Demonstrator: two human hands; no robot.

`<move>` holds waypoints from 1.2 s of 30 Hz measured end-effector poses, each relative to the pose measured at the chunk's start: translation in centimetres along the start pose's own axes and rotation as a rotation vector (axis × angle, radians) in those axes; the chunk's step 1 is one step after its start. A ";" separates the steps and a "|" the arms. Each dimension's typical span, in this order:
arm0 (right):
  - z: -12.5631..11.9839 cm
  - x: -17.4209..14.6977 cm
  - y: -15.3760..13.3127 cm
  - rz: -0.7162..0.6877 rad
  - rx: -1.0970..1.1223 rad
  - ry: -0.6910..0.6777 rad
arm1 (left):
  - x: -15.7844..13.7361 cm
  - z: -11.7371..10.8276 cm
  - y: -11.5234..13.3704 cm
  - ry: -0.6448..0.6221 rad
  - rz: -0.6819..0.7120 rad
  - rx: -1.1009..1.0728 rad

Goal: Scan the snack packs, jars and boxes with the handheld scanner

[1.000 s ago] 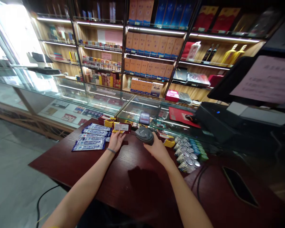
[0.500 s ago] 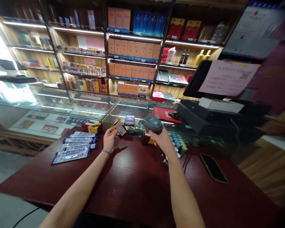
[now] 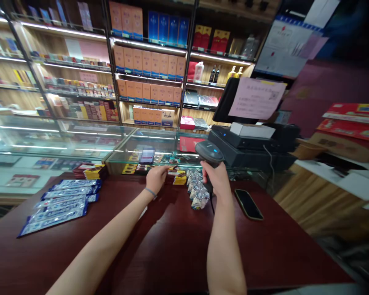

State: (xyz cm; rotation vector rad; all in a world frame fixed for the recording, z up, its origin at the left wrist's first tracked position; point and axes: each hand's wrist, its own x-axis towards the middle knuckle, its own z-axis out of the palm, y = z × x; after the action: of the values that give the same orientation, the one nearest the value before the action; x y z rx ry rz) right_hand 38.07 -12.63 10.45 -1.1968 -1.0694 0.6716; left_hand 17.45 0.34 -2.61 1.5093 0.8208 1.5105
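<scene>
My right hand is wrapped round the handle of a dark barcode scanner, which shows a blue light on its head. A cable hangs below the handle. My left hand has its fingers pinched at the near end of a small stack of yellow-and-dark-red packets, seemingly on one packet; the fingertips are partly hidden. Just right of that stack stand several small round containers with silvery wrapping. On the left lie several long blue-and-white sachets, with another stack of yellow-and-dark-red packets behind them.
The dark red table meets a glass display counter. A phone lies right of my right arm. Behind it stand a black cash register and a screen with a pink paper. Shelves of boxes line the wall.
The view has turned right. My left hand has moved from holding a packet up in front of the scanner to the stack beside the round containers. My right hand still holds the scanner.
</scene>
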 end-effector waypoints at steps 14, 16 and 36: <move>-1.5 0.0 -0.2 -0.014 0.077 0.043 | -0.9 5.9 -3.0 -0.279 0.324 0.393; -1.5 0.0 -0.2 -0.007 0.079 0.047 | -0.9 6.2 -3.3 -0.272 0.288 0.337; 0.5 -0.1 0.0 -0.031 0.066 -0.007 | -0.5 2.6 -0.1 -0.239 -0.082 -0.089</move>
State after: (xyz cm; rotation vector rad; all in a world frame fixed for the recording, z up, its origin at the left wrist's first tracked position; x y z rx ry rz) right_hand 37.57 -12.50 10.45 -1.1198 -1.0617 0.6830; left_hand 20.01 -0.35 -2.80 1.5354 0.6580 1.2614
